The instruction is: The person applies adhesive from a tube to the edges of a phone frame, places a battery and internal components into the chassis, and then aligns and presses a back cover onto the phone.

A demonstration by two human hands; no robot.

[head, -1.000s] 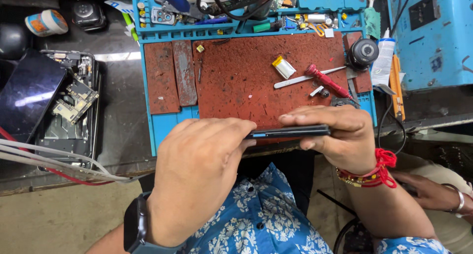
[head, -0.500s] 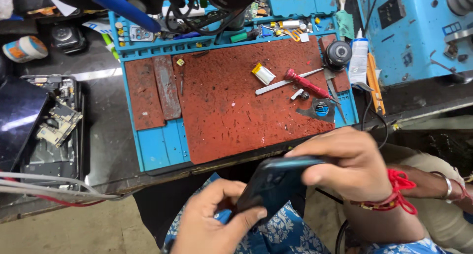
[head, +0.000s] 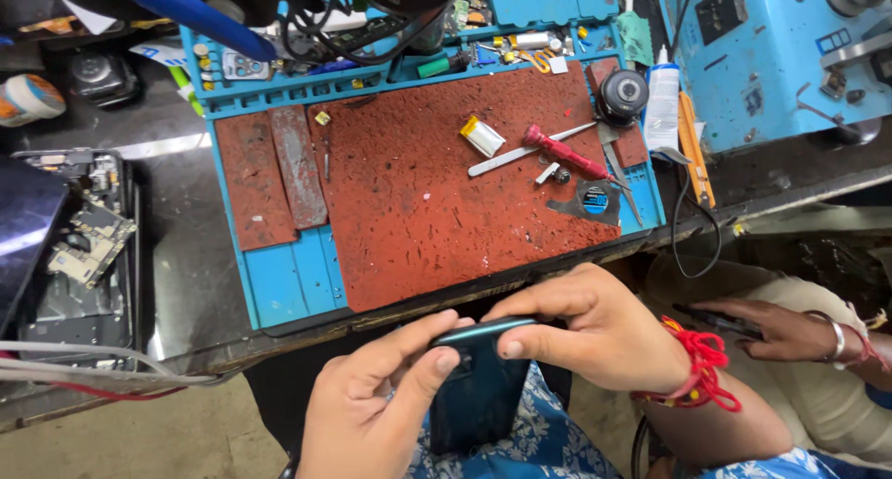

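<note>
Blue mat tray [head: 288,284]: tools; both hands' fingers [head: 437,363] pinch dark phone [head: 478,386].

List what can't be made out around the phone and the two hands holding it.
- Dark phone: head view shows one face only; its top edge sits under the fingers of the left hand and right hand.
- Its lower end: lost against the blue floral shirt.
- Another person's hand: the dark thing it holds is too small to identify.

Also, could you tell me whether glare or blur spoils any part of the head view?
Head view: mostly sharp; a pale glare streak on the dark bench left of the blue mat; the dark phone between left hand and right hand reads clearly; top-edge items look soft.
</note>
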